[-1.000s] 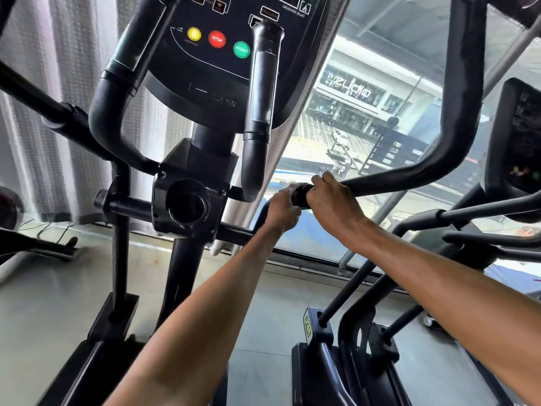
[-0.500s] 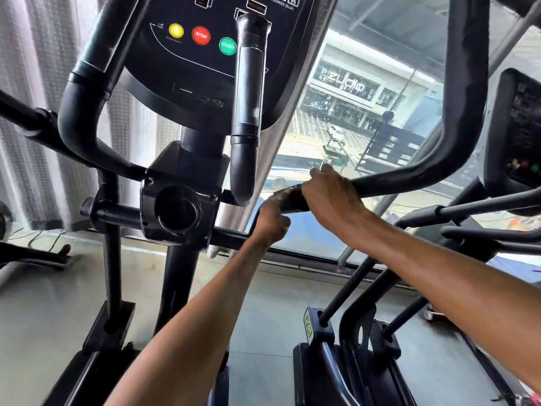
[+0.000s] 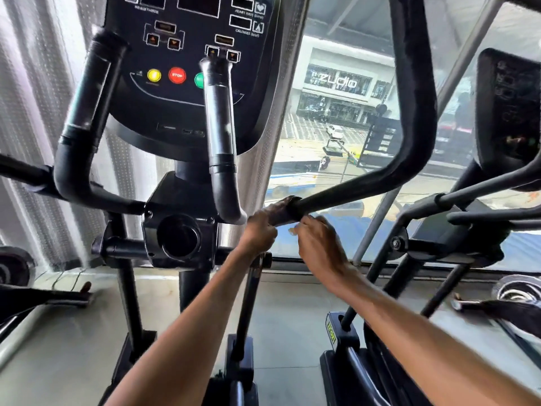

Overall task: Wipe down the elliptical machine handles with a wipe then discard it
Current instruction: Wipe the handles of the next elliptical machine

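The elliptical's long black right handle (image 3: 366, 186) slopes down from the upper right to the middle of the view. My left hand (image 3: 259, 234) is closed around its lower end, beside a greyish section of the bar. My right hand (image 3: 320, 247) is just under the bar, off it, with fingers curled. A small pale scrap, apparently the wipe (image 3: 292, 230), shows at its fingertips; most of it is hidden. Two short fixed handles (image 3: 219, 136) (image 3: 85, 118) rise in front of the console (image 3: 187, 54).
A second machine (image 3: 509, 112) stands close on the right, its bars crossing behind my right arm. A large window (image 3: 336, 112) is straight ahead and a pale curtain (image 3: 29, 112) hangs at the left. Grey floor (image 3: 287, 317) lies below, between the machine bases.
My right hand has let go of the handle and dropped just below it. My left hand stays closed on the bar's lower end. The view has tilted up, showing more console.
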Available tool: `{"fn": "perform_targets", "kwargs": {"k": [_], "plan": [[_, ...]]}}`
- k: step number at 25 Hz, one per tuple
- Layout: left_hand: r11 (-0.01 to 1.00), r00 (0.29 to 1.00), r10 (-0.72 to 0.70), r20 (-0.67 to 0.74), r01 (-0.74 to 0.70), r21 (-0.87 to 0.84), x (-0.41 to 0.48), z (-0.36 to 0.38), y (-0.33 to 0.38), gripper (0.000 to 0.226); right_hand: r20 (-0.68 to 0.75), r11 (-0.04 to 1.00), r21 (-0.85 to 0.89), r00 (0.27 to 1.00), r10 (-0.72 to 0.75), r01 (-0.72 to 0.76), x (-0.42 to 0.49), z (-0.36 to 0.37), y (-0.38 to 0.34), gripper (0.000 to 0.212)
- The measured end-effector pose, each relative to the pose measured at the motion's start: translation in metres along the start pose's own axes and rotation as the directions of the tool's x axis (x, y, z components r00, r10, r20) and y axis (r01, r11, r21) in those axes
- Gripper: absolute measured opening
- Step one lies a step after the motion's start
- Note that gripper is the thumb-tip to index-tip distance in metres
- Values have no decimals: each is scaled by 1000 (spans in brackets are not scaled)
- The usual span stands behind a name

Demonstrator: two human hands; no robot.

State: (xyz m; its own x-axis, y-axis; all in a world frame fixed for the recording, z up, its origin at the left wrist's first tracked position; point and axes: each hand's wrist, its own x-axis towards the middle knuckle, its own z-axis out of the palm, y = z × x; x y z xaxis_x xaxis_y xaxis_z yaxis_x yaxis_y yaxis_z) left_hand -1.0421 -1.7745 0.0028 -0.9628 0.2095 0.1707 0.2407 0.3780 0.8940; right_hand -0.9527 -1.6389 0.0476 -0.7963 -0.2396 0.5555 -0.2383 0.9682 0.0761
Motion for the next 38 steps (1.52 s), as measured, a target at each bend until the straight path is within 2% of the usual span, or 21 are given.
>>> {"fn": "perform_targets", "kwargs": {"k": [1, 2, 3, 4, 5, 6, 7, 8, 9, 10, 12, 15, 18, 20, 23, 27, 29, 31, 35, 36, 38], "plan": [[1000, 1000, 3, 6, -3, -15, -2, -2, 10, 72, -126, 983, 156, 985, 120, -100, -12, 4, 8, 22], [999, 1000, 3, 6, -3, -35, -8, -6, 25, 72, -206, 917, 327, 930, 304, -228, -20, 9, 13, 13], [999, 1000, 18, 12, -17, -44, -12, -7, 39, 73, -204, 789, 503, 839, 505, -352, -25, 18, 19, 4], [999, 999, 37, 6, -37, -20, -12, -6, 48, 73, -96, 592, 651, 722, 685, -475, -24, 26, 21, 8], [998, 998, 63, 2, -63, -3, -12, -6, 56, 72, 50, 364, 753, 598, 800, -549, -22, 39, 25, 11], [996, 996, 87, -2, -87, 9, -12, -6, 65, 72, 190, 114, 832, 472, 861, -543, -16, 47, 27, 10], [993, 994, 110, -13, -110, 33, -11, -5, 70, 73, 319, -127, 886, 387, 865, -447, -9, 55, 29, 8], [990, 992, 127, -7, -127, 56, -12, -5, 79, 73, 434, -334, 889, 348, 831, -313, -1, 59, 29, 10], [987, 990, 140, 8, -140, 80, -14, -4, 87, 72, 512, -476, 859, 339, 789, -187, 7, 63, 28, 14], [983, 988, 149, 29, -152, 105, -16, -2, 93, 71, 557, -555, 824, 343, 757, -112, 15, 64, 24, 15], [978, 988, 139, 64, -147, 150, -11, 1, 100, 71, 590, -602, 793, 371, 718, -95, 28, 62, 12, 10], [972, 990, 103, 93, -120, 200, -2, 5, 90, 75, 650, -669, 732, 427, 629, -128, 37, 65, 3, 17], [964, 995, 79, 59, -92, 248, -4, 12, 94, 60, 721, -756, 643, 430, 543, -123, 37, 70, 7, 18], [964, 994, 93, 61, -105, 245, -7, 15, 101, 55, 713, -755, 646, 439, 546, -111, 35, 75, 4, 22], [961, 996, 83, 35, -90, 262, -12, 16, 114, 51, 742, -771, 627, 385, 549, -111, 34, 70, 6, 21], [965, 999, 31, -42, -19, 261, -27, 20, 143, 46, 734, -804, 593, 432, 524, -31, 27, 43, 14, 15], [959, 996, 25, -89, 1, 284, -36, 20, 152, 51, 716, -782, 623, 424, 554, -30, 22, 22, 15, 20], [953, 988, 2, -154, 45, 300, -43, 14, 154, 54, 649, -727, 687, 455, 610, -6, 13, -1, 14, 23], [975, 982, -13, -189, 55, 217, -58, 13, 169, 51, 425, -478, 877, 543, 724, -49, -6, -27, 17, 20], [978, 980, -19, -196, 59, 202, -63, 16, 177, 54, 427, -445, 889, 549, 719, -109, -7, -29, 20, 20], [983, 978, -32, -204, 68, 170, -72, 23, 191, 51, 488, -460, 866, 536, 690, -196, -6, -37, 27, 19]]}}
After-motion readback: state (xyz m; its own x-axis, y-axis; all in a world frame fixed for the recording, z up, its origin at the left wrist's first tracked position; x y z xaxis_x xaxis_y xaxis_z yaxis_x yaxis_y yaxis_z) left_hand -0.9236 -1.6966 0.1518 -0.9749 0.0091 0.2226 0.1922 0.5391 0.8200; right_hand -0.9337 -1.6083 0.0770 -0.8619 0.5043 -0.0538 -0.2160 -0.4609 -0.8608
